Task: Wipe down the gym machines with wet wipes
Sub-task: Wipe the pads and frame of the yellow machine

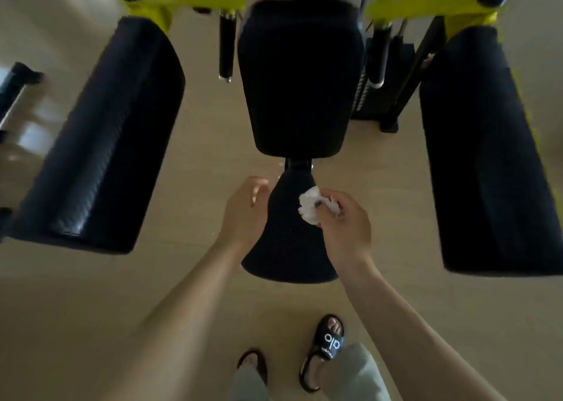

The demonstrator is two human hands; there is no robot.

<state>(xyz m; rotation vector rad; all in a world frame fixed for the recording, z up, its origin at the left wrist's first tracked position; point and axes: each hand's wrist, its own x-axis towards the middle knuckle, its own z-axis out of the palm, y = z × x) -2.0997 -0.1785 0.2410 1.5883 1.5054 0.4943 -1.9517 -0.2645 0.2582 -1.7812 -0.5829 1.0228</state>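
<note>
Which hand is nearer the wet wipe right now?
Right. The right hand pinches the crumpled wet wipe against the right edge of the black seat pad. The left hand is across the pad, at its left edge, apart from the wipe.

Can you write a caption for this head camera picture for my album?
Right hand holds a crumpled wet wipe at the black seat pad; left hand beside it.
</note>
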